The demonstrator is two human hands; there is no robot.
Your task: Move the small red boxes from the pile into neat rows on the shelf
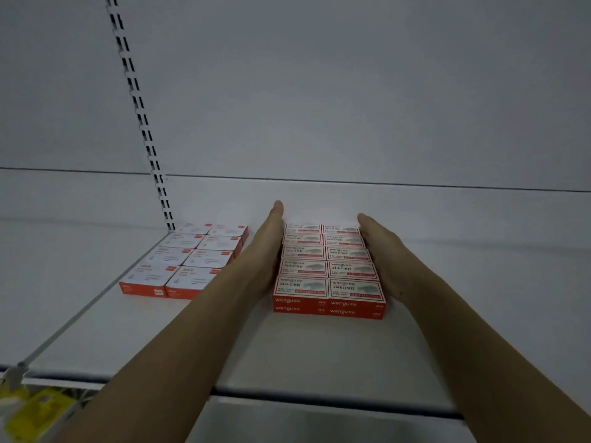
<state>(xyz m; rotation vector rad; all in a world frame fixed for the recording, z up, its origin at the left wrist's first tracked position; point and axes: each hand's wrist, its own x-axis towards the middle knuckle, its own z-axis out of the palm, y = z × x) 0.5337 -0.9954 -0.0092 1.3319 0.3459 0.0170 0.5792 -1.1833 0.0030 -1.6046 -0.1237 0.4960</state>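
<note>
A block of small red boxes [329, 270] sits on the white shelf [287, 353], two columns wide, several rows deep and two layers high. My left hand [270, 247] lies flat along the block's left side with straight fingers. My right hand [383, 251] presses flat against its right side. Both hands squeeze the block between them. No loose pile is in view.
A second block of orange-and-white boxes [185, 260] stands to the left by the slotted upright [140, 123] and a wire divider [80, 314]. Yellow items [28, 410] show below the shelf's front edge at bottom left. The shelf's back wall is just behind both blocks.
</note>
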